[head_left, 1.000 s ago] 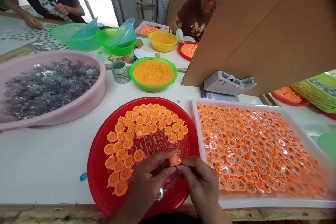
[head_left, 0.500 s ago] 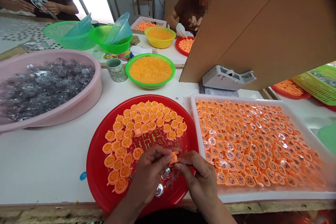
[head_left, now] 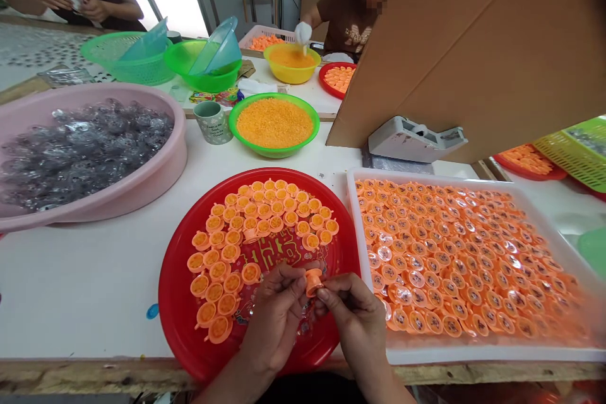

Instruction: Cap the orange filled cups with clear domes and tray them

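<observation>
Containers first: red tray (head_left: 170, 322) holds open orange cups filled with yellow grain (head_left: 265, 221), packed in an arc along its far and left side. White tray (head_left: 473, 353), just right of it, is covered edge to edge with orange cups under clear lids (head_left: 454, 252). Pink basin (head_left: 156, 186) at left is full of clear plastic lids (head_left: 85, 151). Green bowl (head_left: 277, 153) behind the red tray holds yellow-orange grain (head_left: 274, 121), with a mug (head_left: 213, 121) just beside it.

Held part: one orange cup (head_left: 313, 281), in the air over the red tray's near half. Left hand (head_left: 277, 312) and right hand (head_left: 355, 315) both pinch it at the fingertips, one from each side. It sits tilted, and its axis looks to run roughly between the two hands. We can't tell which way the mouth faces.

Counts: one cup in hand, one mug, one pink basin, one white tray. On the red tray we count about forty cups, though not exactly. The white tray's cups are too many and too blurred at the right to count.
</observation>
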`<state>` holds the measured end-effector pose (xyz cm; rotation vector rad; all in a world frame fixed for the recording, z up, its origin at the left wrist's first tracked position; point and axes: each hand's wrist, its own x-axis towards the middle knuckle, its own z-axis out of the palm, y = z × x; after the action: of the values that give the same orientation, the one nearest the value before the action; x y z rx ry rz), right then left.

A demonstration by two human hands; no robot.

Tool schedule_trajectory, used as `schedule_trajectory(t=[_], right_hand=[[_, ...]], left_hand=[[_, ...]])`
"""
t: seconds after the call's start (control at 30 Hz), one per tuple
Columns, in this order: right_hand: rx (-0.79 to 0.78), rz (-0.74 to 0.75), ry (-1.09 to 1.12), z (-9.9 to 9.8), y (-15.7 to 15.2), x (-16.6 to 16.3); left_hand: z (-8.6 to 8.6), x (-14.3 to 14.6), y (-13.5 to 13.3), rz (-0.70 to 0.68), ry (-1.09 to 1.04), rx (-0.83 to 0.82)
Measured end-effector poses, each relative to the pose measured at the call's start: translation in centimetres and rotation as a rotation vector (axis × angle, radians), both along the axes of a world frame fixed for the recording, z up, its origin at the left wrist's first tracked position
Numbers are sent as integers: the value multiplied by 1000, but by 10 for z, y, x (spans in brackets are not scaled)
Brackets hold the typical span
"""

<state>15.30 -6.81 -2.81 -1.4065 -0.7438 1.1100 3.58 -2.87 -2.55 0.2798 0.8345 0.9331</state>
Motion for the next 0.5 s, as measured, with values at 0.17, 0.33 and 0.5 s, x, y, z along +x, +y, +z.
schedule_trajectory(t=[0.17, 0.33, 0.5], right_hand=[[2, -51, 76, 0, 2, -4], [-13, -61, 44, -2, -1, -3], [31, 27, -130, 2, -1, 1]], left_hand=[[-2, 2, -2, 18, -42, -17], [1, 0, -2, -13, 11, 110], [-3, -9, -2, -62, 146, 219]])
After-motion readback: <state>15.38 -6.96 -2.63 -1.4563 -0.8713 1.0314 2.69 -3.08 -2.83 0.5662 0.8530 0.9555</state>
